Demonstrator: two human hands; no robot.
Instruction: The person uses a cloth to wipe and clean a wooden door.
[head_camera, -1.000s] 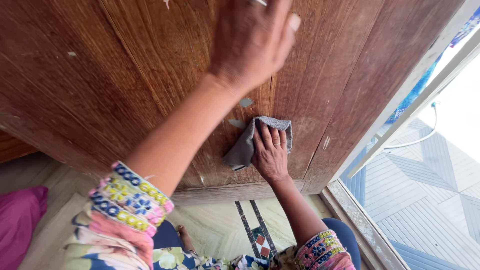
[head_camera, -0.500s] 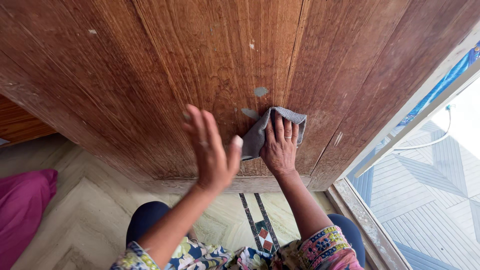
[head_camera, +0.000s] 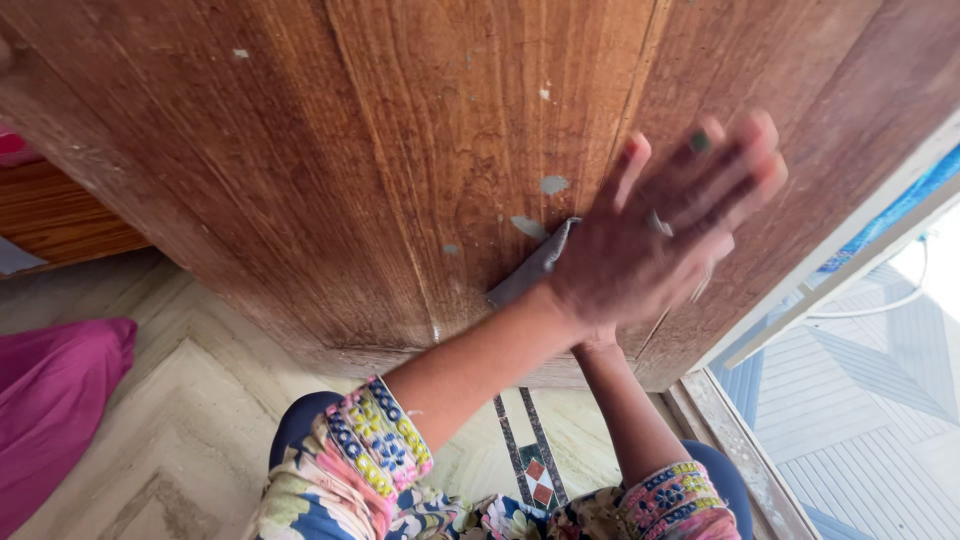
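A tall brown wooden door (head_camera: 400, 150) with pale paint specks (head_camera: 552, 184) fills the upper view. My left hand (head_camera: 670, 230) is open with fingers spread, blurred, and reaches across in front of the door's lower right part. It covers my right hand, of which only the forearm (head_camera: 625, 400) shows, rising to the same spot. A grey cloth (head_camera: 530, 272) stays pressed against the door there, its left corner sticking out from behind my left wrist.
Pale marble floor (head_camera: 180, 430) with a patterned tile strip (head_camera: 530, 470) lies below the door. A pink fabric bundle (head_camera: 50, 400) sits at the left. A white frame (head_camera: 850, 270) and grey patterned paving (head_camera: 860, 400) are at the right.
My left hand came down from the top of the door, passed to the left of the cloth, then swept right and now covers my right hand. The view shifted left.
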